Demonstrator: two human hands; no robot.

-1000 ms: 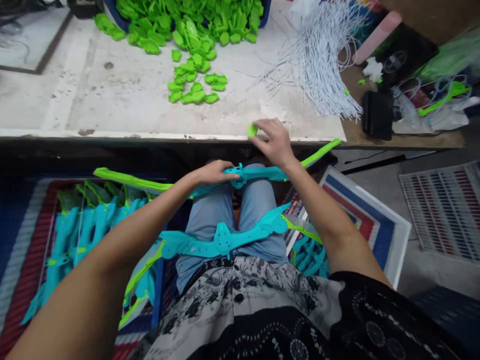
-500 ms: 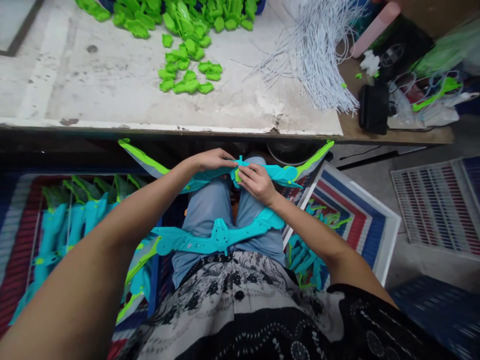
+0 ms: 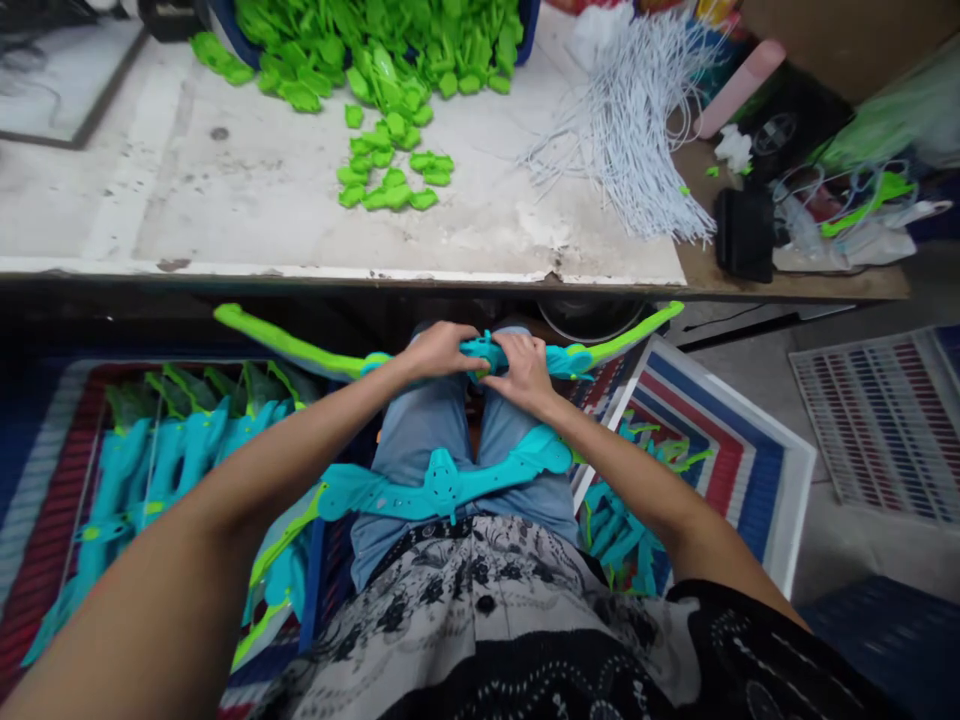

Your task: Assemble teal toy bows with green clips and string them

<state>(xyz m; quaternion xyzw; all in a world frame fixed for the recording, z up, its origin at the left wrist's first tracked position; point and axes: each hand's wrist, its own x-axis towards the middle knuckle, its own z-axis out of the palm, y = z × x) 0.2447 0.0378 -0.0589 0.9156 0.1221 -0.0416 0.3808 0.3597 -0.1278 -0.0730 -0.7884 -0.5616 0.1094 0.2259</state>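
Both my hands grip the middle of a teal toy bow (image 3: pixel 570 358) with lime green limbs, held over my knees just below the table edge. My left hand (image 3: pixel 439 350) is closed on the grip from the left. My right hand (image 3: pixel 521 372) is closed on it from the right, fingers pressing at the centre. A second teal bow body (image 3: pixel 442 478) lies across my lap. A small pile of green plastic pieces (image 3: pixel 390 175) sits on the white table (image 3: pixel 225 200) ahead.
A blue tub heaped with green pieces (image 3: pixel 390 35) stands at the table's back. White cords (image 3: pixel 637 130) lie fanned at its right, beside black objects (image 3: pixel 742 232). Bags of teal bows sit left (image 3: pixel 150 460) and right (image 3: pixel 622 510) of my legs.
My right hand came back from the table edge with a small green piece to the bow's centre; now both hands squeeze the grip and the piece is out of sight.
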